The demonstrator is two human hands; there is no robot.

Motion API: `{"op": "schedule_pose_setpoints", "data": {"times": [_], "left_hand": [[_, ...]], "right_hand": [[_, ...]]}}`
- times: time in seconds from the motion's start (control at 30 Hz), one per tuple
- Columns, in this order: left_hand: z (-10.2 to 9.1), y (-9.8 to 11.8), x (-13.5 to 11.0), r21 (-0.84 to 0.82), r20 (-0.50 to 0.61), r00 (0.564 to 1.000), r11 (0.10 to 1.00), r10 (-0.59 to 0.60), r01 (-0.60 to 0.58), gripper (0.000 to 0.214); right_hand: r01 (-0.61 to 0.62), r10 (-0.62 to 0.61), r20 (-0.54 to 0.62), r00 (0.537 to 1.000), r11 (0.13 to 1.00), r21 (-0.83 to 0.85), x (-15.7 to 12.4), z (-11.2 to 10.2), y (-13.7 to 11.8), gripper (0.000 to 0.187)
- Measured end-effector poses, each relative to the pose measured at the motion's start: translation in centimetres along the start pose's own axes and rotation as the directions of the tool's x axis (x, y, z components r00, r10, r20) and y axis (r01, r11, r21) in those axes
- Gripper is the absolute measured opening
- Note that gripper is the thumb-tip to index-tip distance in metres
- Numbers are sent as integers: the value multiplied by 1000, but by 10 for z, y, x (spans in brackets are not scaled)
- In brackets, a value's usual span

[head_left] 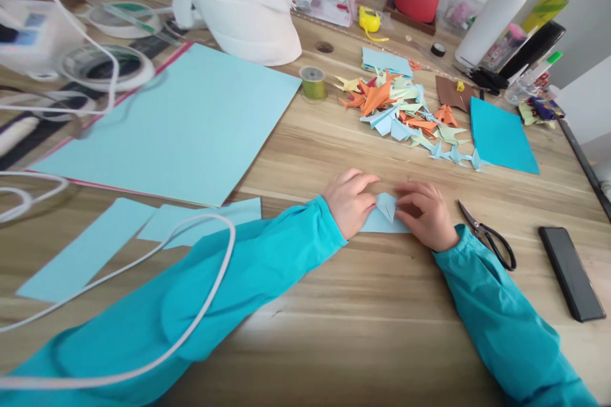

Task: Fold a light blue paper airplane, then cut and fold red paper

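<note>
A small light-blue folded paper (386, 208) lies on the wooden table between my hands, with a kite-shaped fold pointing toward me. The fingers of my left hand (351, 200) pinch its left edge. My right hand (427, 213) has thumb and fingers closed on its right side. Part of the paper is hidden under the fingertips. Beyond the hands lies a pile of folded paper cranes (379, 98) in orange, pale green, yellow and blue. Black-handled scissors (489, 235) rest right of my right hand, blades toward the far side.
A large light-blue sheet (191, 127) and cut paper strips (90, 248) lie on the left. White cable (224, 267) loops across my left sleeve. A thread spool (313, 83), blue paper stack (503, 135) and phone (571, 273) stand or lie around. A white cap (238, 9) sits behind.
</note>
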State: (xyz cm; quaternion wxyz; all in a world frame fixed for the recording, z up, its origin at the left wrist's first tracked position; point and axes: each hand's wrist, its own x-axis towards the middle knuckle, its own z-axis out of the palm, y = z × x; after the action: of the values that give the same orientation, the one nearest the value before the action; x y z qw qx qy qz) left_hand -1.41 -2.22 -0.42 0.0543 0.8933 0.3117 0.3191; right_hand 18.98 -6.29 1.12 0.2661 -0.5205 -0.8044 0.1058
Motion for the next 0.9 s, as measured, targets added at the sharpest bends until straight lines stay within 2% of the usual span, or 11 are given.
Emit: {"op": "schedule_pose_setpoints", "data": {"times": [0.3,0.5,0.9], "left_hand": [[3,-1,0,-12,-35,999,1000,12,-13,19],[3,-2,0,-4,-30,999,1000,15,-15,20],[-2,3,1,22,-22,1000,1000,-12,13,22]], "right_hand": [[-74,73,15,997,997,18,2,-2,-2,15],[-41,41,32,999,999,-3,1,-2,-1,10],[-57,56,35,998,998,10,1,-1,0,7]]}}
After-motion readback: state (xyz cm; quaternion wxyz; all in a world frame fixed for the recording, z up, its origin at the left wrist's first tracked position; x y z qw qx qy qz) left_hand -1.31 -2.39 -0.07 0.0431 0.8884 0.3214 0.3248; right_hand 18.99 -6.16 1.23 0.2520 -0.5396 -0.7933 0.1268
